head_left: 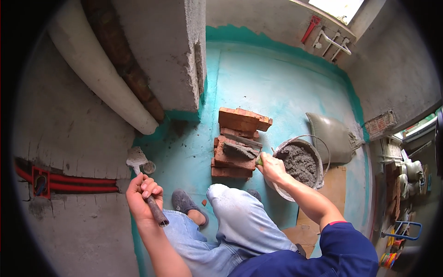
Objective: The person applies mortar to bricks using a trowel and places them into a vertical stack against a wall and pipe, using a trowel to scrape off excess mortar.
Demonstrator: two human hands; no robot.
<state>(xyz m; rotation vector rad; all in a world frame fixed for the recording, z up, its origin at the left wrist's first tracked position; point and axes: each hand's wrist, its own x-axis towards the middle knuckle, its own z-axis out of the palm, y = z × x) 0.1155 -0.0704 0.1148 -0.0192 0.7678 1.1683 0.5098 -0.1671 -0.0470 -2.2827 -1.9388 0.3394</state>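
Containers: a bucket [280, 191] stands on the teal floor [272, 74] to the front right of the person, its thin wire handle [328, 147] raised in an arc over the right side. It holds a large quantity of grey mortar [302, 162], rough and heaped; the depth cannot be determined. Just beyond it lies a plump grey-green sack [330, 134], gathered at its right end; its contents are concealed. A short round pipe stub [149, 167] rises near the left wall; its interior is hard to make out.

Grips: the right hand [273, 169] is closed around the green handle of a mortar-coated trowel [239, 150], whose blade is over the brick stack [233, 159], left of the bucket. Whether blade and bricks touch cannot be told. The left hand [145, 196] is wrapped around the dark handle of a second trowel [136, 157]; its grey-smeared blade points away from the person, close to the pipe stub.

Obscured or cut off: the right forearm covers part of the bucket's near side. Mortar masks most of the right-hand blade. The window [339, 9] is cut by the upper edge. Items along the right rim are crowded and distorted; a blue-framed saw [408, 231] is discernible among them.
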